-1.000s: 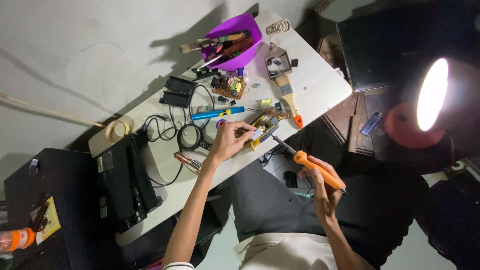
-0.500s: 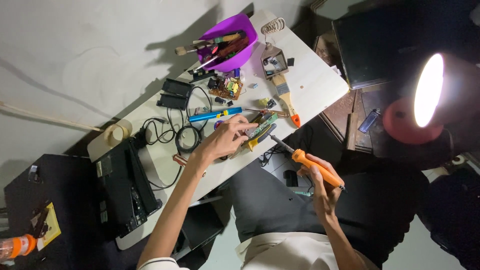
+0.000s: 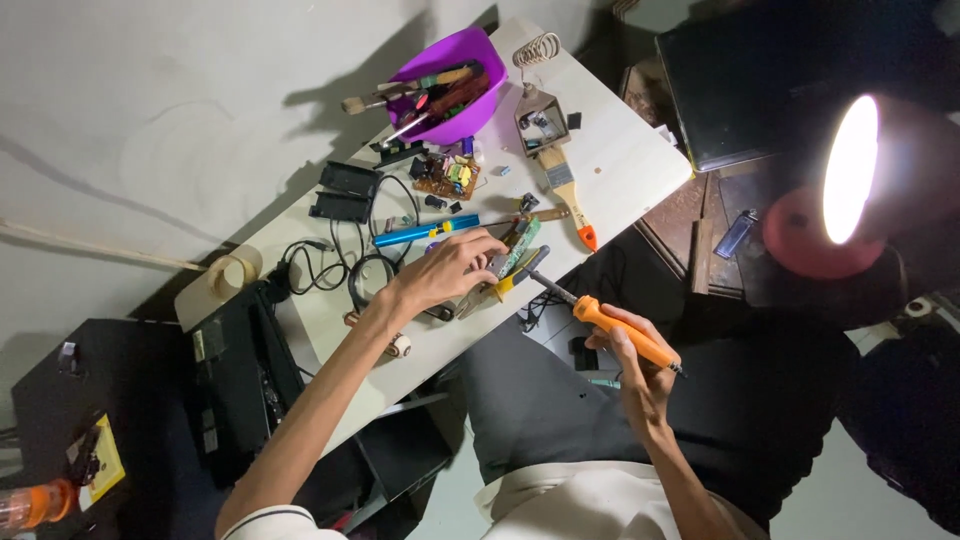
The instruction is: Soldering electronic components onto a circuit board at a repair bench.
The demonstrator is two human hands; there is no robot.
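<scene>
While my right hand (image 3: 640, 365) keeps its grip closed on the orange soldering iron (image 3: 610, 322), tip hanging just off the desk (image 3: 620, 165) edge, my left hand (image 3: 445, 272) has slid further over the green circuit board (image 3: 512, 250). Fingers now curled down on it, pinning it near the front edge. Board looks held, iron not touching yet.

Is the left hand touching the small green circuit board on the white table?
Touching: the head view shows the left hand fingers resting on the green circuit board.

bowl (image 3: 455, 62) on table (image 3: 620, 165), brush (image 3: 568, 195) beside board (image 3: 512, 255)
</scene>
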